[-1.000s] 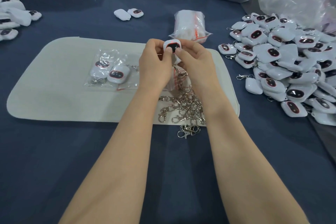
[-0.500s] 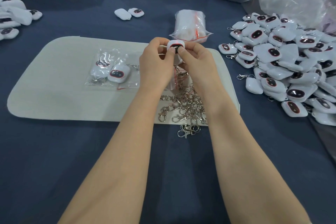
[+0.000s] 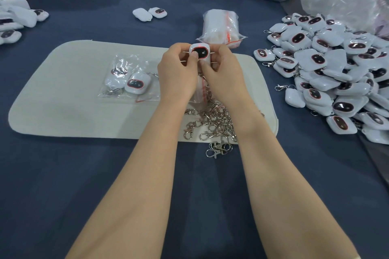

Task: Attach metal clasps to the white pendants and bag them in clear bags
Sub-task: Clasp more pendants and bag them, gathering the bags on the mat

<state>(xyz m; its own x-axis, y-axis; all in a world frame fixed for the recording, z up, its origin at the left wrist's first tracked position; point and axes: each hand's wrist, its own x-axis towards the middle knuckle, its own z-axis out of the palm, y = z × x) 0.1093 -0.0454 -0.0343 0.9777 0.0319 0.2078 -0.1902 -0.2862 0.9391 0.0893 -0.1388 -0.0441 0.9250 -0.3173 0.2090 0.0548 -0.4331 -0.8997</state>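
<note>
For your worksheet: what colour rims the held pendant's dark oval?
Red; the pendant shows best in the head view.

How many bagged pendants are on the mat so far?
2. A dark-faced pendant and a plain white pendant just left of it lie in clear plastic left of the hands. The left hand and right hand hold a third pendant up; they may hide more.

left hand (image 3: 179, 73): centre of frame, thumb and fingers pinching the left edge of the white pendant (image 3: 200, 53)
right hand (image 3: 223, 75): just beside it, pinching the same piece's right and lower edge
white pendant: raised over the pale mat (image 3: 63, 94), dark oval facing the camera
metal clasps (image 3: 212, 124): loose heap at the mat's near edge, under the wrists
bagged pendants (image 3: 130, 82): centre left, on the mat
pendant pile (image 3: 336, 73): right of frame
</note>
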